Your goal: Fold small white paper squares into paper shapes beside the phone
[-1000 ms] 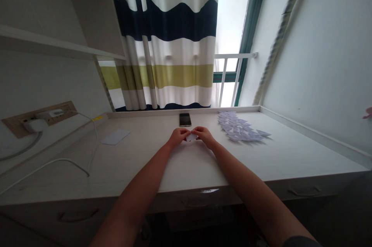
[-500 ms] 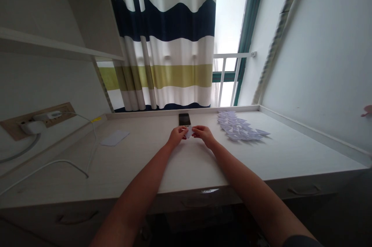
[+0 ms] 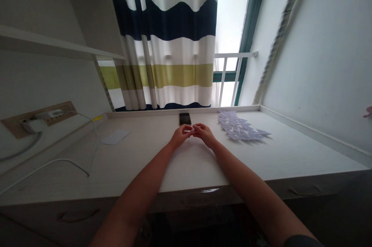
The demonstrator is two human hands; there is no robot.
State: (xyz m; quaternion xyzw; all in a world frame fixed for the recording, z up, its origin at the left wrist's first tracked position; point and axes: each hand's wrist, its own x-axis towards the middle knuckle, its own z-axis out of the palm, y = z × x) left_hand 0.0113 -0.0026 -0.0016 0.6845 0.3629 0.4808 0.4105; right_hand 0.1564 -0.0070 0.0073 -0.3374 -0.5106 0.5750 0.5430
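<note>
Pinched a small white paper [image 3: 192,129], mostly hidden, in a narrow grip between left hand [image 3: 180,135] and right hand [image 3: 205,134]. Held it over the middle of the desk [image 3: 192,165], just nearer than the phone [image 3: 185,119]. Had open desktop beneath the wrists down to the front edge. Had a modest gap rightward to the pile of folded papers [image 3: 242,127], broader room leftward to the flat paper [image 3: 115,137], and little depth beyond the phone before the raised back rim [image 3: 151,113].
</note>
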